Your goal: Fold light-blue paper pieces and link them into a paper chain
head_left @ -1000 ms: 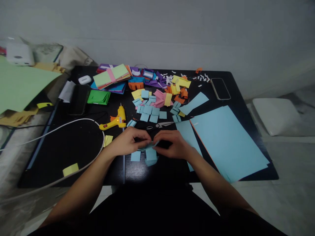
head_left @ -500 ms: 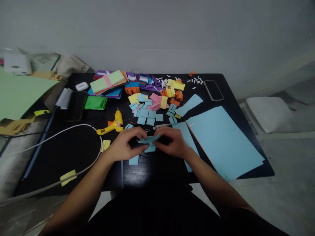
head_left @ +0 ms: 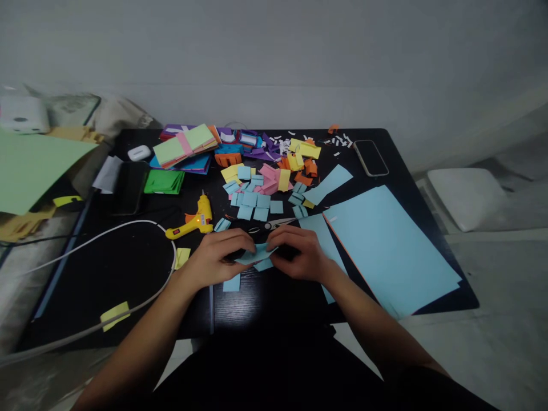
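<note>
A small piece of light blue paper (head_left: 256,254) is pinched between my left hand (head_left: 218,256) and my right hand (head_left: 302,251), above the front middle of the black table. Fingers of both hands are closed on its ends, and part of it is hidden by them. Below it another blue paper piece (head_left: 264,265) lies on the table, and one more blue slip (head_left: 232,283) is near my left wrist. Just beyond my hands lie scissors (head_left: 270,225), partly covered. Several folded blue squares (head_left: 250,198) are spread out behind them.
Left of my hands lies a yellow glue gun (head_left: 194,220), its light on, near a white cable (head_left: 173,251). Large blue sheets (head_left: 385,245) cover the right side. A phone (head_left: 371,158), bundled coloured strips (head_left: 186,147) and pink pieces (head_left: 269,180) lie toward the back.
The blue paper in my hands has tilted and come slightly lower, its face now turned more toward me. My hands have shifted down a little with it. The view has moved slightly.
</note>
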The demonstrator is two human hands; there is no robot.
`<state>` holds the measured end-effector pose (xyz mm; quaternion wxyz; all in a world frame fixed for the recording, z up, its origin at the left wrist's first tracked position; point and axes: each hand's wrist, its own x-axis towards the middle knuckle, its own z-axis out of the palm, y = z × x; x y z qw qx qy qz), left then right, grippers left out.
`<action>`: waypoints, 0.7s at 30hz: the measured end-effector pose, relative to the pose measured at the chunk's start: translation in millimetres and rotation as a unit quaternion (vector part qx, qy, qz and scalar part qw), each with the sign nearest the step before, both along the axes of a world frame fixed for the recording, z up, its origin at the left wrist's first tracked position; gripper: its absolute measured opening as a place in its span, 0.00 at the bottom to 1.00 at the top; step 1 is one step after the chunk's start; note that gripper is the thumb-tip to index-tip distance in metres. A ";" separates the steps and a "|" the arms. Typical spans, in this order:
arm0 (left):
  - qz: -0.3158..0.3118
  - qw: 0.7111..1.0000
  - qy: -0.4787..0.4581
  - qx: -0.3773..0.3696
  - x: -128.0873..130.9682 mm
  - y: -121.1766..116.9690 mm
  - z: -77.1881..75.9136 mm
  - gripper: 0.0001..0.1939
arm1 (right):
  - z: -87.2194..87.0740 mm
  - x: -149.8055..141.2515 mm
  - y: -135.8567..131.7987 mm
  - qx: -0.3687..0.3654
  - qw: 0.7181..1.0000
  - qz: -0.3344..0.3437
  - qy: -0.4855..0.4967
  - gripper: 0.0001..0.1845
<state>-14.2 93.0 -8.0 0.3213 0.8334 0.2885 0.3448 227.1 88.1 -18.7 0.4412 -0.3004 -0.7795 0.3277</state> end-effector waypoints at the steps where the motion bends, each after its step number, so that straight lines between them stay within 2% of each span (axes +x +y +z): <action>1: -0.003 1.000 0.003 -0.006 0.3 -0.1 0.5 0.04 | 0.5 0.5 0.5 -0.015 1.000 0.009 0.005 0.06; 6: -0.024 0.998 0.017 -0.064 1.1 1.2 5.0 0.07 | 3.0 4.3 4.1 -0.137 0.989 0.057 0.020 0.04; 9: -0.001 0.996 0.013 -0.091 0.8 1.7 4.6 0.08 | 3.0 4.8 4.1 -0.184 0.981 0.057 0.015 0.07; 13: 0.098 0.979 -0.011 -0.181 4.1 1.3 -5.1 0.11 | -5.5 -2.3 3.0 -0.250 0.968 -0.006 0.031 0.10; 16: 0.172 0.954 -0.042 -0.243 11.6 2.0 -15.0 0.13 | -16.6 -10.8 4.7 -0.324 0.936 -0.074 0.117 0.16; 18: 0.192 0.938 -0.078 -0.278 17.6 3.0 -19.7 0.13 | -22.8 -14.8 6.9 -0.370 0.912 -0.095 0.153 0.21; 21: 0.179 0.915 -0.144 -0.331 24.9 4.6 -22.8 0.14 | -27.7 -16.8 9.4 -0.418 0.885 -0.100 0.176 0.25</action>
